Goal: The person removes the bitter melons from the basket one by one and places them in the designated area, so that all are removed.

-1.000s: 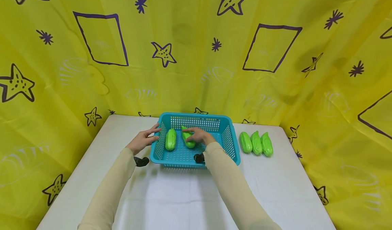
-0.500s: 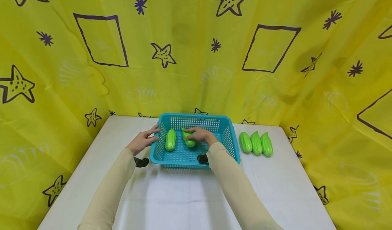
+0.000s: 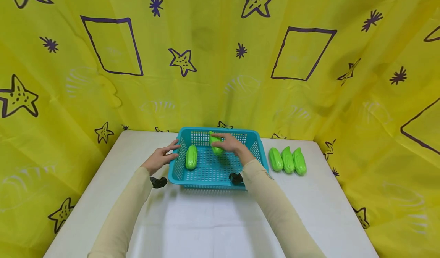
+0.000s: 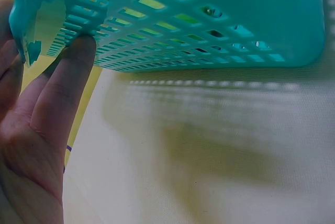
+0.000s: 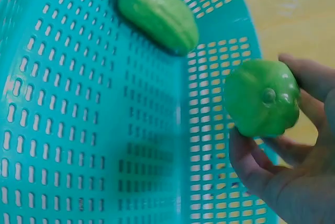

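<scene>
My right hand (image 3: 231,143) pinches a plump, ribbed green bitter melon (image 3: 215,142) between thumb and fingers, up over the back part of the blue-green basket (image 3: 220,185). In the right wrist view the held bitter melon (image 5: 261,98) shows its rounded stem end to the camera. A second bitter melon (image 3: 191,157) lies on the basket floor at the left. My left hand (image 3: 159,158) grips the basket's left rim; in the left wrist view a digit lies against the outer wall (image 4: 209,4) while other fingers reach around the rim.
Three more green bitter melons (image 3: 287,160) lie side by side on the white table (image 3: 206,227), right of the basket. A yellow patterned curtain (image 3: 220,90) hangs close behind the basket and along both sides of the table.
My right hand has raised the bitter melon off the basket floor and carried it back and slightly right. The left hand stays at the rim; the other bitter melons are unmoved.
</scene>
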{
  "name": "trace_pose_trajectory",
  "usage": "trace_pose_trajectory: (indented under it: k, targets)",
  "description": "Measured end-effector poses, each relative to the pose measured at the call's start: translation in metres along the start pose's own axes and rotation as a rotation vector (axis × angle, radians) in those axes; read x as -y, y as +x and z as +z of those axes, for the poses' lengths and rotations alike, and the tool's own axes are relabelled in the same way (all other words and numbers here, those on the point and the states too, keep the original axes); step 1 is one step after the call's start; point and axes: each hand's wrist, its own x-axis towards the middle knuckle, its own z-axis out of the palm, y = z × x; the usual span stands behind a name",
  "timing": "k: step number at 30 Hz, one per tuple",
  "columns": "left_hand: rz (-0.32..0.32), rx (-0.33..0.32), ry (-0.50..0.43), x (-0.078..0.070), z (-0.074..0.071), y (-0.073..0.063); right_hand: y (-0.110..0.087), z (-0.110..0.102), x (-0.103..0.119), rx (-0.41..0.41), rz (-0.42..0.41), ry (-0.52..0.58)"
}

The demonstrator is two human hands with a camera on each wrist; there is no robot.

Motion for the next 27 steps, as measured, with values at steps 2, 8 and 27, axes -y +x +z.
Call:
trace_pose_trajectory:
  k: [2, 8, 27]
  targets:
    - [0.0, 0.0, -0.004, 0.0, 0.0, 0.001, -0.005, -0.003, 0.003, -0.03, 0.003, 0.032]
    - [0.014, 0.003, -0.009, 0.001, 0.001, 0.002, -0.023, -0.012, 0.006, -0.136, 0.012, 0.125]
    - [-0.013, 0.011, -0.017, -0.029, 0.008, -0.012, -0.099, -0.024, -0.022, -0.464, -0.042, 0.235]
